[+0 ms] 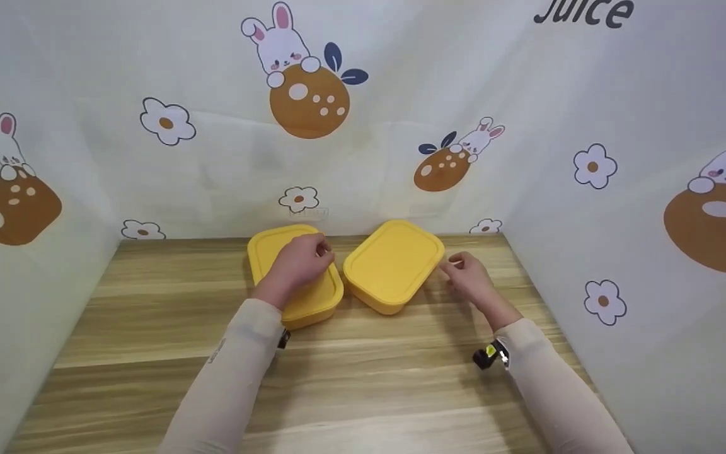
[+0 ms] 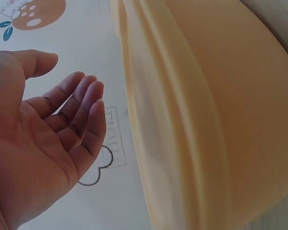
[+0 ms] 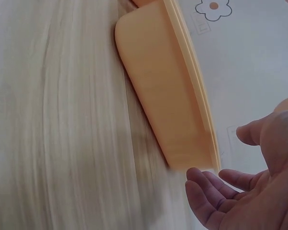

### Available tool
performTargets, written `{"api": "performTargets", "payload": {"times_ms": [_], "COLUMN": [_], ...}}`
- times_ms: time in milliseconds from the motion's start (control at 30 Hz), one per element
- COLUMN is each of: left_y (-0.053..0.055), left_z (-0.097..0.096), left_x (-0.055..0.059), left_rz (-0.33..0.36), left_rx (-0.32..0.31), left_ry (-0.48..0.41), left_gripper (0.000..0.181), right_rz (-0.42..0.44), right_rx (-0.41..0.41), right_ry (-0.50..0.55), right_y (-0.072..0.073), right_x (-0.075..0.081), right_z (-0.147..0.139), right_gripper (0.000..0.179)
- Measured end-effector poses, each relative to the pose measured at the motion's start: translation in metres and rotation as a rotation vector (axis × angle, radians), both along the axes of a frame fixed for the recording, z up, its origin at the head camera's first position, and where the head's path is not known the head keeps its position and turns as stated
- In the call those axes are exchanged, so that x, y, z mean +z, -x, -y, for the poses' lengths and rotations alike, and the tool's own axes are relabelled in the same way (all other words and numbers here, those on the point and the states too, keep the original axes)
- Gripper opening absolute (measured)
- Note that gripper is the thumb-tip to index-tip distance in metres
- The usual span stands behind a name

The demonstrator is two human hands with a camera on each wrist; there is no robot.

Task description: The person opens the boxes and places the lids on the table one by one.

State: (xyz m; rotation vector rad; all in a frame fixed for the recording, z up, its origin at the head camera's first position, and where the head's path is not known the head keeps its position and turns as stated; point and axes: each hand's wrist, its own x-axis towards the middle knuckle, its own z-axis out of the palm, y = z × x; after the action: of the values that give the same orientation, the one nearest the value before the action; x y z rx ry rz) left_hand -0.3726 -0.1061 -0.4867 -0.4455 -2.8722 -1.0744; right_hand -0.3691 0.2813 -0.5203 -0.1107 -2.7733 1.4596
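Two yellow lidded boxes lie side by side at the back of the wooden table. Over the left box point(image 1: 319, 296) hovers my left hand point(image 1: 300, 261), its fingers loosely bent and holding nothing. In the left wrist view that palm faces up beside the box's lid edge point(image 2: 201, 143), with a gap between them. My right hand point(image 1: 470, 277) is just off the right side of the right box point(image 1: 394, 261). The right wrist view has its relaxed fingertips point(image 3: 194, 175) close by the lower corner of the box's side wall point(image 3: 156, 81), with nothing in the grasp.
A pale curtain point(image 1: 212, 170) printed with rabbits, oranges and flowers stands right behind the boxes and along both sides. The wood-grain table point(image 1: 363, 384) stretches from the boxes toward me. Small black wrist cameras point(image 1: 486, 356) sit at both sleeves.
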Motion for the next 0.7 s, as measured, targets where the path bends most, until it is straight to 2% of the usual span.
{"api": "performTargets", "payload": {"times_ms": [267,500,700], "left_y": [0.011,0.019,0.029], "left_z": [-0.022,-0.044,-0.059], "left_x": [0.0,-0.005,-0.007], "left_rz": [0.023,0.004,0.009], "left_rx": [-0.002,-0.061,-0.085], "left_ry": [0.038,0.116,0.179], "left_gripper": [0.025,0.037,0.044], "right_rz": [0.059,0.105,0.123], "right_rx": [-0.033,-0.076,-0.091], "right_ry": [0.077,0.191,0.275], "right_y": [0.018,0.032,0.041], "right_x": [-0.001,-0.004,-0.002], "right_z": [-0.002,0.001,0.002], "right_gripper": [0.052,0.059,0.062]}}
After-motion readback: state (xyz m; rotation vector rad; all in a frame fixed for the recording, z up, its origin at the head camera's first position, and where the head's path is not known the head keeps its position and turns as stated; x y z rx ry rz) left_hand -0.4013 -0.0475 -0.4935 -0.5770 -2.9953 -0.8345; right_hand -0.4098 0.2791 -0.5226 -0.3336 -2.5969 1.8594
